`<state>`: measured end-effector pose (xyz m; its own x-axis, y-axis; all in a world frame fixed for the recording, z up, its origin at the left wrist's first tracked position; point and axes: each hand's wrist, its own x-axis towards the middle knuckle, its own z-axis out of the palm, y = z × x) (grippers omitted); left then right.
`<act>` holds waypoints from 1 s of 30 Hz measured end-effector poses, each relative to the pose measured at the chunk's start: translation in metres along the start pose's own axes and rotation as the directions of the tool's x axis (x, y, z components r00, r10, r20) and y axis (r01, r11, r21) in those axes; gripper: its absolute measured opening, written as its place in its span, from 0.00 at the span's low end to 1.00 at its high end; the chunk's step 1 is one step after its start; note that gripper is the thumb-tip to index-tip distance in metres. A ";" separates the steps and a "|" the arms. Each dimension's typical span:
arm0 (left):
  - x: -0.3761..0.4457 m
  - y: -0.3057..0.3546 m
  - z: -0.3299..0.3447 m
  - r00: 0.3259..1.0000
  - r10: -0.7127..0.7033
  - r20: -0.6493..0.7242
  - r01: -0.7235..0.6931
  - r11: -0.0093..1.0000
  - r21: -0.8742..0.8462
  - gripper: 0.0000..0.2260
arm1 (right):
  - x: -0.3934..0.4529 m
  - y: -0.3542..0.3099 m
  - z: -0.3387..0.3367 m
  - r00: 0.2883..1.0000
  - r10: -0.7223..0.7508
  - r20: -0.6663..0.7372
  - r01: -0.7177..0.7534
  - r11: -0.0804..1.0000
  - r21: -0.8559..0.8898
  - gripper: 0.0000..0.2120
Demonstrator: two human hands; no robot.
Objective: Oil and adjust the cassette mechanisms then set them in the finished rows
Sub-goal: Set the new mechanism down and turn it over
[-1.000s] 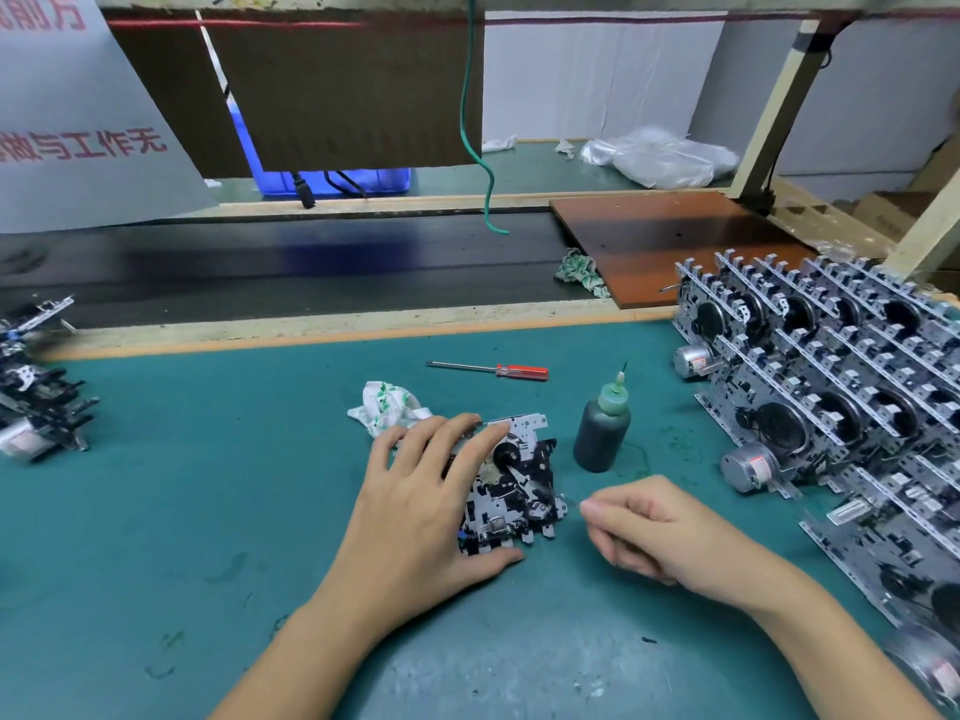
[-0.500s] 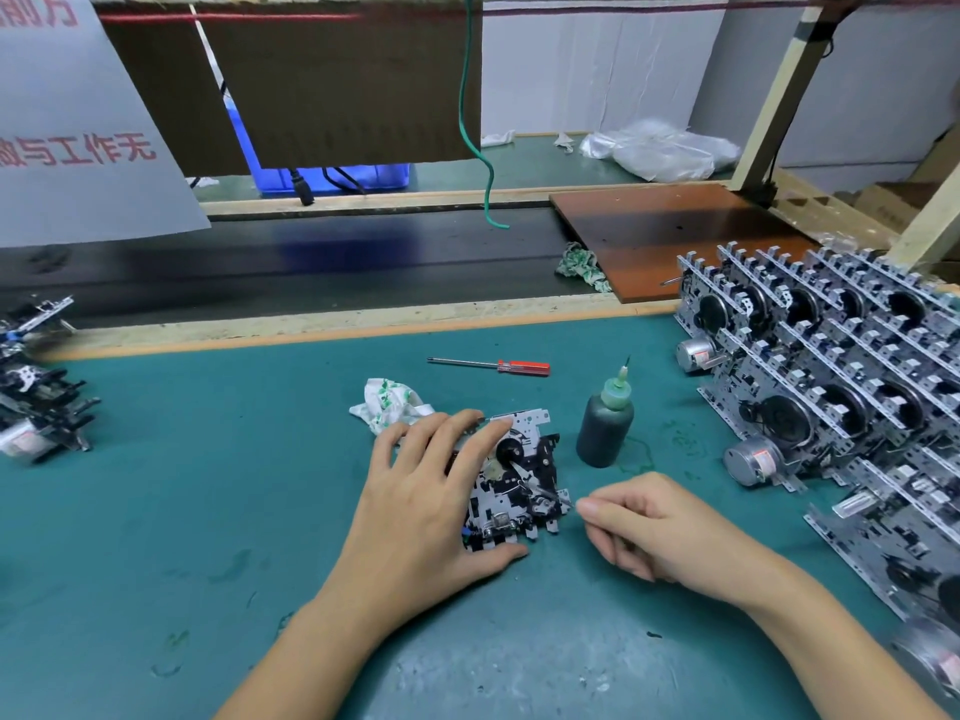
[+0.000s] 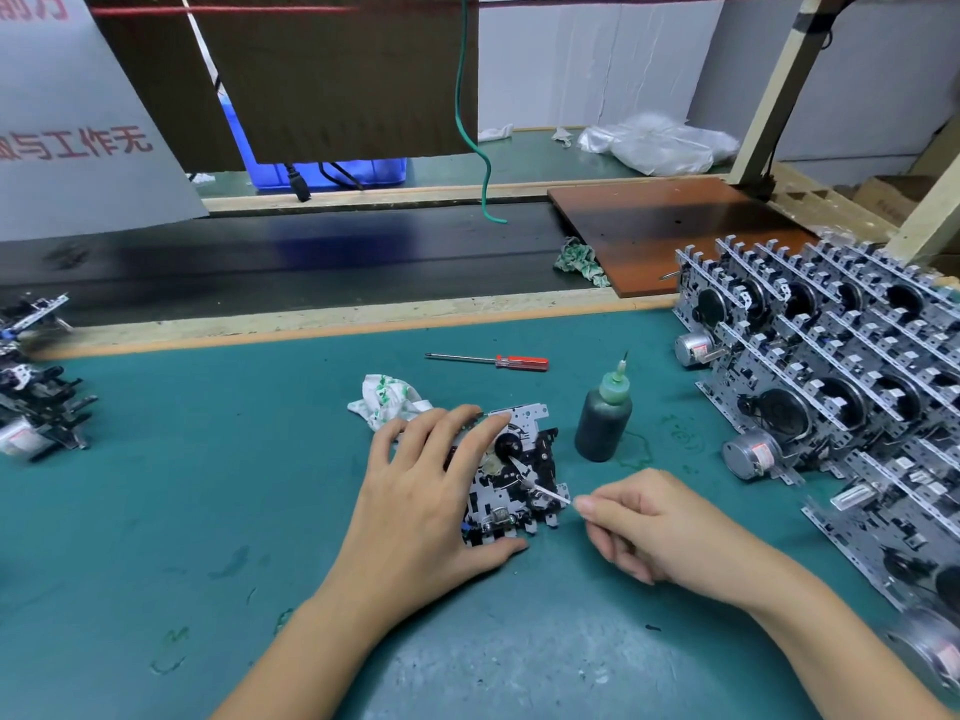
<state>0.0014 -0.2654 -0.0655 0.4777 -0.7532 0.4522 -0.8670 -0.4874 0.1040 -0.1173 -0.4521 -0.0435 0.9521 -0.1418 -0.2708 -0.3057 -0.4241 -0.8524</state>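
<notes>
Bench: teal mat (image 3: 182, 511) is filling the lower frame, running back to a pale wooden edge strip (image 3: 311, 324) and a dark conveyor belt (image 3: 311, 262) behind it.
Far left edge: waiting mechanisms (image 3: 36, 397) are sitting in a dark cluster, partly cut off by the frame; open mat is lying between them and the hands.
Left hand (image 3: 421, 506): fingers are lying spread and fairly straight over the cassette mechanism (image 3: 519, 480), thumb pressing against its near edge, pinning it flat at centre frame.
Behind it: crumpled cloth (image 3: 387, 400) is touching the fingertips' far side; red-handled screwdriver (image 3: 498, 361) is lying farther back.
Right hand (image 3: 654, 527): thumb and forefinger are pinching a thin white stick (image 3: 545, 491), its tip reaching onto the mechanism.
Oil bottle (image 3: 602, 423): standing upright just right of the mechanism, apart from both hands.
Right edge: finished rows (image 3: 831, 387) are leaning in packed ranks from upper right to lower right, close beside the right forearm.
</notes>
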 end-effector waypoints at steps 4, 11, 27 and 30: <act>-0.001 0.008 0.001 0.996 -0.080 -0.029 0.081 0.997 0.015 0.38 | -0.007 -0.009 0.007 0.998 0.027 -0.063 -0.020 0.994 0.110 0.22; 0.000 0.021 0.002 0.972 -0.228 -0.051 0.232 0.968 0.090 0.37 | -0.006 -0.006 0.037 0.937 0.158 -0.313 -0.082 0.967 0.242 0.23; -0.004 0.022 -0.002 0.971 -0.233 -0.058 0.237 0.967 0.090 0.36 | -0.017 -0.020 0.062 0.676 -0.418 -0.607 0.134 0.880 -0.457 0.22; -0.005 0.022 -0.001 0.970 -0.234 -0.068 0.240 0.967 0.083 0.35 | -0.014 -0.019 0.071 0.840 -0.218 -0.497 -0.021 0.903 -0.430 0.29</act>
<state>-0.0198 -0.2718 -0.0641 0.6567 -0.5860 0.4747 -0.7123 -0.6887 0.1352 -0.1240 -0.3785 -0.0552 0.8632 -0.4715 0.1804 -0.2980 -0.7644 -0.5717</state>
